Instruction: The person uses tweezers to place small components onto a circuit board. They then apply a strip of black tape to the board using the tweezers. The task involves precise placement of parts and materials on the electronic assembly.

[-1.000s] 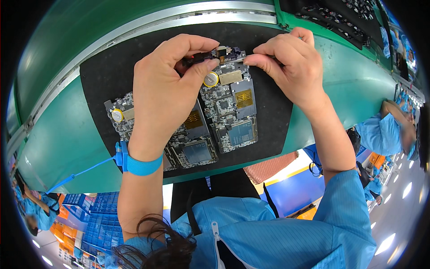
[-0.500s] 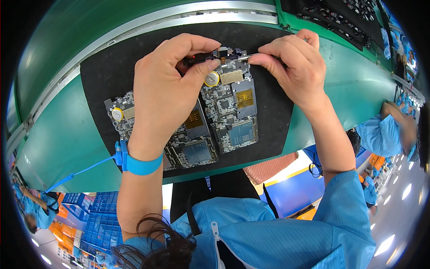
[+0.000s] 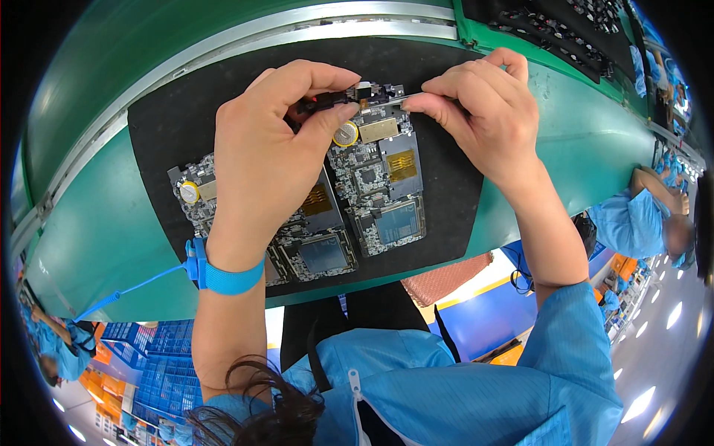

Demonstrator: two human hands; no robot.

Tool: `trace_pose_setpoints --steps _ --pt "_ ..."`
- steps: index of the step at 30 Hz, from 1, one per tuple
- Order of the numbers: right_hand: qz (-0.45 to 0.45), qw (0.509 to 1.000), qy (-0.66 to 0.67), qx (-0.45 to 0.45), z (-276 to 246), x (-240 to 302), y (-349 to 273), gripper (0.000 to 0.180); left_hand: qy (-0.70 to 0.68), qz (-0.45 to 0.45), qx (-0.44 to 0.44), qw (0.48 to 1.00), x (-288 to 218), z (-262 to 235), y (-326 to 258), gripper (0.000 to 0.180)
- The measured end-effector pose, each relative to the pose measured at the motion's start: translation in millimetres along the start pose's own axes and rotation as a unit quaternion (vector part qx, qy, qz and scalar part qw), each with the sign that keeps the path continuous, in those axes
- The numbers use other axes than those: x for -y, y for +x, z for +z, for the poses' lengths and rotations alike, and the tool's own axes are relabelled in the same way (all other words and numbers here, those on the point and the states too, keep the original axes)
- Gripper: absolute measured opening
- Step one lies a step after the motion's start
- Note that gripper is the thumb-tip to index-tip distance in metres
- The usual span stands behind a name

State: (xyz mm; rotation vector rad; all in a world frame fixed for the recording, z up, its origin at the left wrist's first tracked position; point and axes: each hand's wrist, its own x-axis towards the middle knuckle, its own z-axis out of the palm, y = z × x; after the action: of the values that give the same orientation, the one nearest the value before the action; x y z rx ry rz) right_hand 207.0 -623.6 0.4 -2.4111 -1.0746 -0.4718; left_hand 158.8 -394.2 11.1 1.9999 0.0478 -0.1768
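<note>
My left hand (image 3: 264,141) pinches a small dark camera-like module (image 3: 331,99) between thumb and fingers, at the far end of a circuit board (image 3: 368,176). Opposite it, my right hand (image 3: 487,111) is closed on a thin, silvery, rod-like piece (image 3: 392,102), its tip reaching left to the module; its exact kind cannot be made out. The board carries a round coin cell (image 3: 346,134), a metal shield (image 3: 379,130) and a gold-coloured patch (image 3: 401,166). More circuit boards (image 3: 322,251) lie to the left, partly hidden under my left hand and forearm.
The boards lie on a black mat (image 3: 454,201) over a green worktable (image 3: 89,245). A blue wrist strap (image 3: 230,279) with a coiled cord runs off left. A metal rail (image 3: 297,30) borders the far side. Dark trays of parts (image 3: 550,33) sit at far right.
The boards and both hands appear shifted slightly left in the picture. Both hands keep their grips at the far end of the board.
</note>
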Motion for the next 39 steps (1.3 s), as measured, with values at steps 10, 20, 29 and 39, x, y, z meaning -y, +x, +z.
trace_pose_setpoints --steps 10,20,29,39 --pt "0.116 0.985 0.089 0.087 -6.2 -0.6 4.3 0.024 -0.04 0.007 -0.012 0.999 3.9 1.9 -0.7 0.024" --pt "0.081 0.993 0.055 0.071 -6.8 -1.1 8.2 0.025 -0.042 0.009 -0.013 0.999 3.9 2.2 -0.9 0.024" --pt "0.027 0.999 0.011 0.043 -6.5 -4.1 4.5 0.026 -0.021 0.006 -0.008 1.0 2.2 1.9 -0.9 0.024" --pt "0.015 1.0 0.005 0.008 -1.4 -2.7 -0.1 0.025 -0.025 0.006 -0.012 1.0 1.4 2.5 -0.9 0.024"
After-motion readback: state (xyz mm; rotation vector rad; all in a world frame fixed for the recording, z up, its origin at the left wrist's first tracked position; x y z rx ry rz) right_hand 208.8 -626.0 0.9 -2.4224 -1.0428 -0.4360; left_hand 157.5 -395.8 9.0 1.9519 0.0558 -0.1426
